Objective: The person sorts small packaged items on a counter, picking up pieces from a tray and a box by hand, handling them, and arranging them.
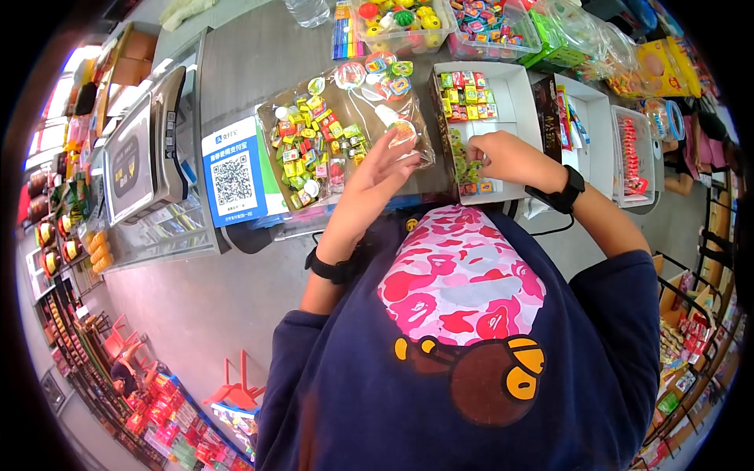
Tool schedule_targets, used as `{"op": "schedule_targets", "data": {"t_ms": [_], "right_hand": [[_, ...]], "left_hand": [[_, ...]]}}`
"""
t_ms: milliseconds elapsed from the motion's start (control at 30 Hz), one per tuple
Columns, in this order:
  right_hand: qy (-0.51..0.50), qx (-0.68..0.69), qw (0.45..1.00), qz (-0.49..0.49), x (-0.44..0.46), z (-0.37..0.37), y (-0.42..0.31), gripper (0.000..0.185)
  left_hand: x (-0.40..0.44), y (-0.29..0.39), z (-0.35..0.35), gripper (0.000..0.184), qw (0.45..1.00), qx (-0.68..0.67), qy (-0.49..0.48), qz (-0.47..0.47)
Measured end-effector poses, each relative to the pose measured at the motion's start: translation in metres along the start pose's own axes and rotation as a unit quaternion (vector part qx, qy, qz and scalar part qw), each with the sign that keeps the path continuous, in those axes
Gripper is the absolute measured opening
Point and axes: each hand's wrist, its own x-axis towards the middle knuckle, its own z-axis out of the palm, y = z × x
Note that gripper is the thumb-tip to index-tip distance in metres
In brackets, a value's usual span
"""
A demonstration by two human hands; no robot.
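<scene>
My left hand (pixel 382 170) hovers at the lower right edge of a clear plastic bag (pixel 302 90), its fingers apart and nothing seen in them. Small yellow, red and green wrapped pieces (pixel 314 141) lie in a heap on the bag's left part, and round lollipop-like items (pixel 351 74) show near its top. Over the left side of a white box (pixel 514 102), my right hand (pixel 503 157) has its fingers curled down at green wrapped pieces (pixel 459 149). What its fingertips hold is hidden. Rows of wrapped pieces (pixel 469 96) fill the box's upper left.
A blue QR-code card (pixel 234 174) lies left of the bag, beside a tilted screen device (pixel 141 153). Clear tubs (pixel 404 39) of small toys stand behind. Right of the box are another white box (pixel 589 102) and a tub of red items (pixel 631 157).
</scene>
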Motion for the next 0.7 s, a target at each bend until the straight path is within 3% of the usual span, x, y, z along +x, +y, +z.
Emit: {"op": "schedule_targets", "data": {"t_ms": [167,333,533,600,633,700], "right_hand": [[0.034,-0.045,0.998,-0.018,-0.001,0.003,0.005,0.023],[0.001,0.02,0.999,0.031,0.0,0.004,0.003,0.023],[0.038,-0.032,0.999,0.017,-0.004,0.002,0.001,0.029],[0.043,-0.02,0.999,0.028,-0.008,-0.005,-0.004,0.029],[0.047,-0.008,0.998,0.041,-0.01,-0.008,-0.007,0.029],[0.059,-0.005,0.998,0.03,-0.013,-0.012,-0.013,0.027]], "left_hand": [[-0.001,0.0,-0.003,0.062,1.0,-0.001,0.007,-0.002],[-0.002,-0.002,-0.008,0.062,1.0,0.008,0.019,-0.005],[-0.009,0.001,-0.031,0.051,0.999,-0.003,0.04,0.02],[-0.009,0.0,-0.046,0.044,0.954,0.208,0.206,0.06],[-0.009,0.0,-0.05,0.044,0.953,0.209,0.209,0.061],[-0.01,0.008,-0.053,0.04,0.859,0.44,0.245,0.098]]}}
